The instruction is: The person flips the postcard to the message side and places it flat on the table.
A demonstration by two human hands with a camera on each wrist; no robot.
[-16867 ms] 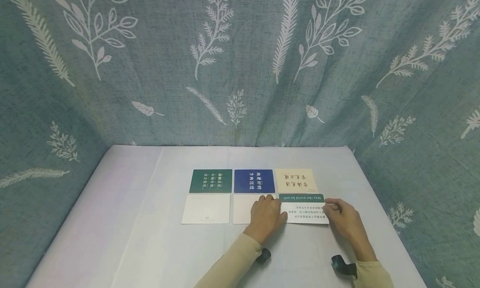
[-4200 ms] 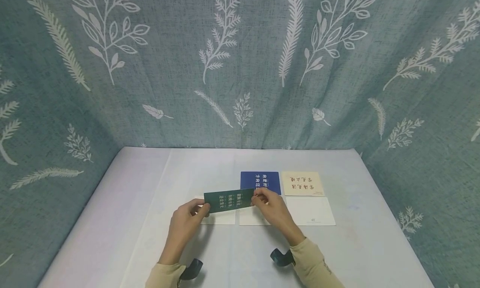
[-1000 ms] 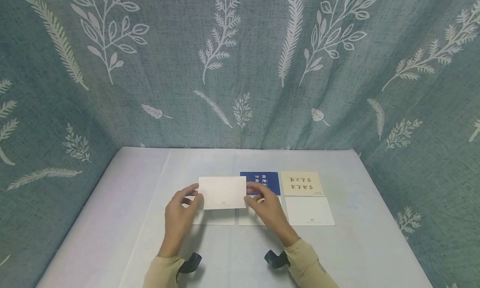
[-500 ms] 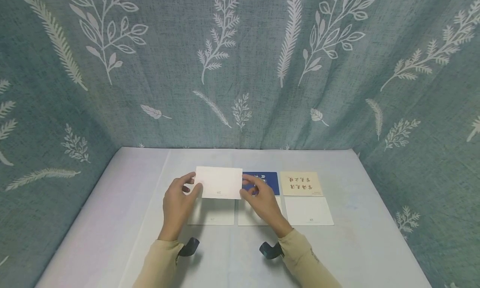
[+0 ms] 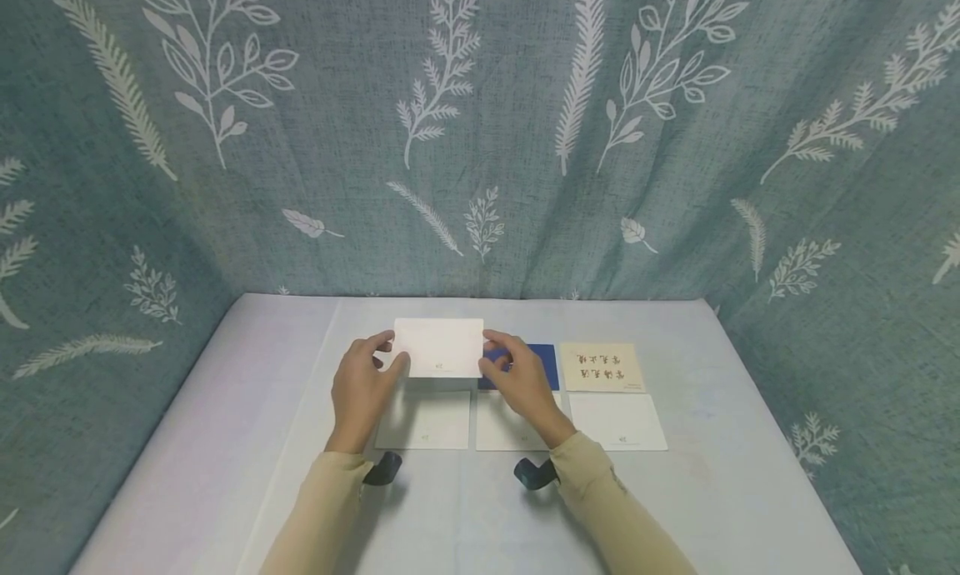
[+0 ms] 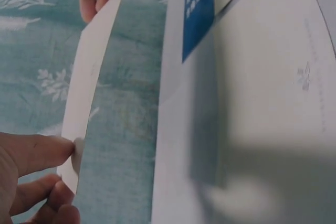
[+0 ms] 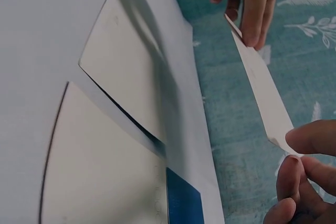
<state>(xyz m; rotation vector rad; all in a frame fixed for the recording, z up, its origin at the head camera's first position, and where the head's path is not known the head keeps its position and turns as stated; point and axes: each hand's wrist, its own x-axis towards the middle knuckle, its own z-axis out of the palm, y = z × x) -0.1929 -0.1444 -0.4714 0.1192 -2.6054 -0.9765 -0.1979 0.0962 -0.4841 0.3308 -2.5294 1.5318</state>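
Note:
A white-faced card with a small mark near its lower edge is held up between both hands, over the back-left of the card layout. My left hand pinches its left end, thumb on the near face; the left wrist view shows this thumb at the card's end. My right hand pinches the opposite end between thumb and fingers, partly covering a blue card behind it. Below lie a left white card, a middle white card and a right white card, in a row.
A cream card with brown characters lies beyond the right white card. All rest on a white-covered table. Patterned teal curtains hang behind and at both sides. A dark wrist device shows under each sleeve.
The right front card has turned from its green-banded printed face to white. The green card was lifted from the back left and now shows white; both hands have raised it farther back.

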